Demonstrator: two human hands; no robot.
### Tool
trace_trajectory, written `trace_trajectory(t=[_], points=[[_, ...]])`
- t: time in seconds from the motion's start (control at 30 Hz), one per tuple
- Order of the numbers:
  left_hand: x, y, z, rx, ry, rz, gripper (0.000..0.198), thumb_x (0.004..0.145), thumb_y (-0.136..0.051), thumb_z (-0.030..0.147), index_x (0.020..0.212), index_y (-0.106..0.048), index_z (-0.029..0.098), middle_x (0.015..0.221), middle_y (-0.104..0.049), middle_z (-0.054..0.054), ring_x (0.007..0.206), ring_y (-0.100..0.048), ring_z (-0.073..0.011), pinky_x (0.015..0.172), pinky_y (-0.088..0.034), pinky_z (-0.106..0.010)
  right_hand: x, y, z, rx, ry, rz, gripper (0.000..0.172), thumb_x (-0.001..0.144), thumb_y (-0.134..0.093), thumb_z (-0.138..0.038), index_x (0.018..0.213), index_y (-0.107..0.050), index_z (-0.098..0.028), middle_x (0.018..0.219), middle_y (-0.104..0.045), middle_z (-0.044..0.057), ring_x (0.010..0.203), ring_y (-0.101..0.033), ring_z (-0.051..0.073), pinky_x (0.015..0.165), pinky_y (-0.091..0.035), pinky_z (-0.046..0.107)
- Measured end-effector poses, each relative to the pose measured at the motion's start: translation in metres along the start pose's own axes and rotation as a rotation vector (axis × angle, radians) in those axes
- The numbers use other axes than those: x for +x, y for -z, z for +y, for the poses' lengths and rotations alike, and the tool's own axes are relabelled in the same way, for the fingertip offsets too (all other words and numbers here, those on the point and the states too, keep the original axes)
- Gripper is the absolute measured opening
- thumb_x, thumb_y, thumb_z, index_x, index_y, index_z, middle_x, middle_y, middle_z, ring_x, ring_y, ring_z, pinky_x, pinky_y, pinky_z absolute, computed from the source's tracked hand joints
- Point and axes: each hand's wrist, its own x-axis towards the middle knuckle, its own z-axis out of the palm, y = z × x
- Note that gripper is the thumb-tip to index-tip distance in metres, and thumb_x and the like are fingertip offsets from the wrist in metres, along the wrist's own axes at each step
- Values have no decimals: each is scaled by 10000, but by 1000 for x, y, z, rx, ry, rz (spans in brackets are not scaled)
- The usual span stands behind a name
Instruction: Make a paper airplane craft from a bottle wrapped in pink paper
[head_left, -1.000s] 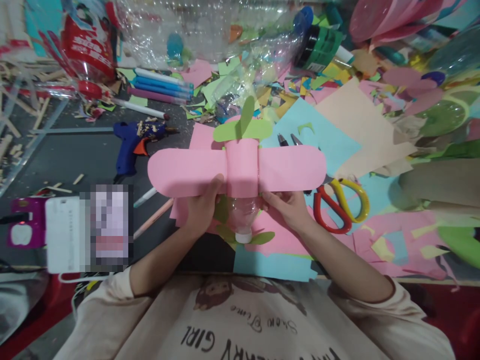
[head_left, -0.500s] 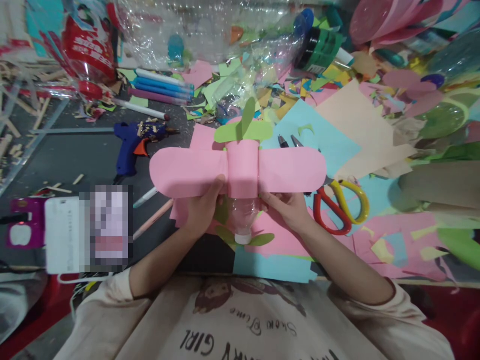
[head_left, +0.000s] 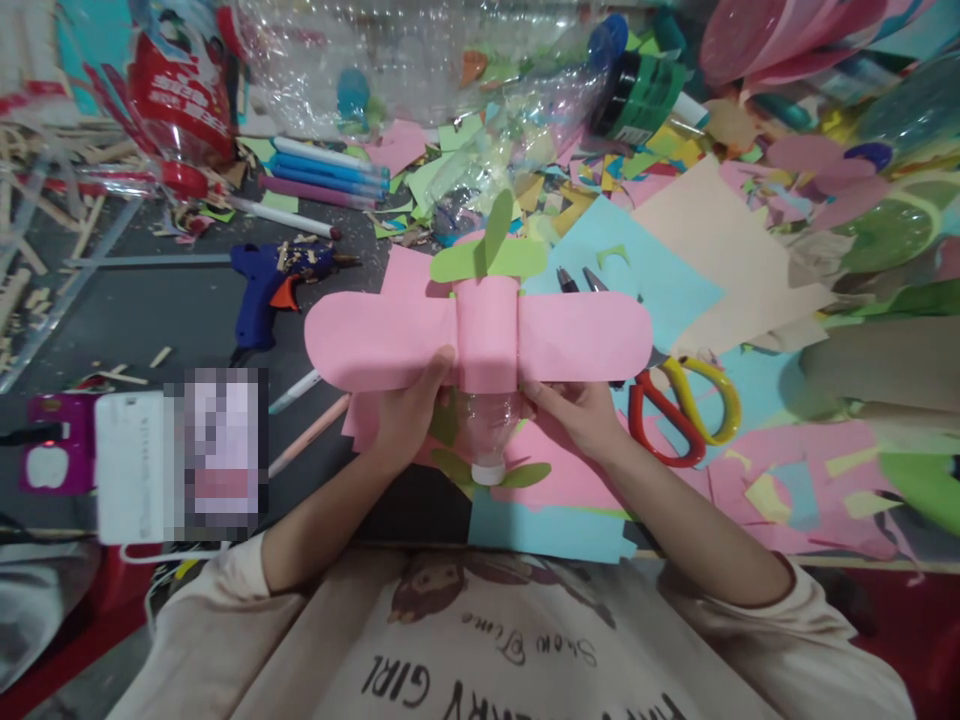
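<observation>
Between my hands is a toy plane [head_left: 487,335] made from a small clear plastic bottle wrapped in pink paper. Two rounded pink wings spread to its sides, with green paper blades at the far end. The bottle's white cap points toward me, and small green paper fins flank it. My left hand [head_left: 412,405] grips the inner edge of the left wing, thumb on top and fingers hidden beneath. My right hand [head_left: 574,410] pinches the plane at the base of the right wing, its thumb against the bottle's side.
A blue glue gun [head_left: 274,285] lies left, near several markers [head_left: 330,175]. Red-and-yellow scissors [head_left: 682,415] rest right of my right hand. A power bank [head_left: 135,465] sits near left. Blue paper [head_left: 622,270] and scraps cover the right; plastic bottles [head_left: 180,100] stand behind.
Almost nothing differs. The whole view has shifted very slightly, and both hands keep the same hold on the toy plane.
</observation>
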Motion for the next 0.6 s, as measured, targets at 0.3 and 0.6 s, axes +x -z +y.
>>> trace_trajectory(t=[0.3, 0.6], points=[[0, 1, 2, 70, -54, -17, 509, 697, -764, 533, 443, -463, 209, 428, -472, 32, 415, -460, -101, 473, -441, -265, 1, 1, 7, 49, -21, -7, 379, 725, -757, -559, 672, -619, -210, 539, -589, -35, 482, -549, 111, 478, -493, 272], [0, 2, 1, 147, -48, -82, 553, 729, -718, 642, 451, -441, 252, 445, -504, 17, 472, -498, -153, 591, -492, -348, -1, 5, 11, 40, -25, -30, 375, 751, -747, -548, 666, -648, -196, 540, -623, -14, 504, -588, 116, 497, -502, 268]])
